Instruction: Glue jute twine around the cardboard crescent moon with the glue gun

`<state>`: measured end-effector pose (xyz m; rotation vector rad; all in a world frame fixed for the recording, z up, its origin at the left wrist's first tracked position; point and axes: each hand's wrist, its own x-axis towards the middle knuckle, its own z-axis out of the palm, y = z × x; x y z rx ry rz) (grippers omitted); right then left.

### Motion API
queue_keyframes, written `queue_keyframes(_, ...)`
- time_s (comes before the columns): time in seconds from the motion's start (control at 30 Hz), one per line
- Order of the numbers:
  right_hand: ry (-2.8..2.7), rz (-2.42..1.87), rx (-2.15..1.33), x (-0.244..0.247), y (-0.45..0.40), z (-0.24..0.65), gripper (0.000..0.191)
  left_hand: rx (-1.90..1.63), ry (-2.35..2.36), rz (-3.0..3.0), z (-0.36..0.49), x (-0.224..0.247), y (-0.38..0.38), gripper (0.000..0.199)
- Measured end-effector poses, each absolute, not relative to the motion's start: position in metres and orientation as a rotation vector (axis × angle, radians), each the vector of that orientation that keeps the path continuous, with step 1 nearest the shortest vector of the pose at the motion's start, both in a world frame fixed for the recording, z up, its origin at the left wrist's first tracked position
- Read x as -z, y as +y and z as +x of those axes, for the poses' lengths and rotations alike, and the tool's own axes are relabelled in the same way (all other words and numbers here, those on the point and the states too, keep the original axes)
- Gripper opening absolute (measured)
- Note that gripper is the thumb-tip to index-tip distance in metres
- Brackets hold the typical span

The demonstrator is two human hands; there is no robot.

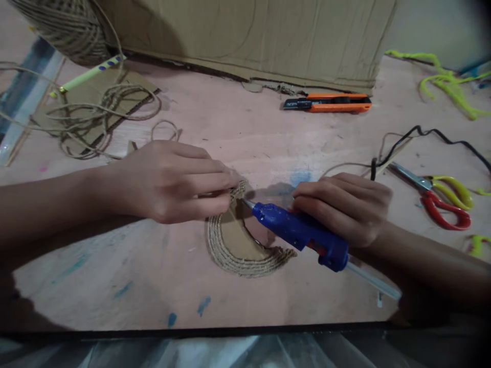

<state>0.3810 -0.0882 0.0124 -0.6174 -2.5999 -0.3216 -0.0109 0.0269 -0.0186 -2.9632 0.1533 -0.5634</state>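
Grip closed, the left hand (pixel 187 179) pinches the far end of a twine-edged cardboard crescent (pixel 235 237), apparently steadying it for the glue gun (pixel 284 225) held in the right hand (pixel 341 204), an orange cutter (pixel 339 104) far on the bench (pixel 238 306)

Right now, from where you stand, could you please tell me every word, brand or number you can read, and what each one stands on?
"NOPN" or similar: large pale letters on the black front of the orange cutter; too blurred to be sure.
Small pale characters beside them on the cutter: too small to read.
No readable text on the blue glue gun or scissors.
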Motion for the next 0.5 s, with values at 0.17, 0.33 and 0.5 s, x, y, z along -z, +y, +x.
queue_keyframes(0.17, -2.585, -0.614, 0.347, -0.01, -0.087, 0.373, 0.03, 0.463, 0.123, -3.081, -0.014, 0.019, 0.028, 0.044)
queue_keyframes(0.33, -2.598, -0.6, 0.441, -0.009, -0.086, 0.372, 0.029, 0.633, 0.104, -3.198, -0.014, 0.021, 0.028, 0.033)
queue_keyframes(0.5, -2.47, -0.629, 0.438, 0.0, -0.085, 0.365, 0.029, 0.586, 0.103, -3.169, -0.011, 0.019, 0.028, 0.035)
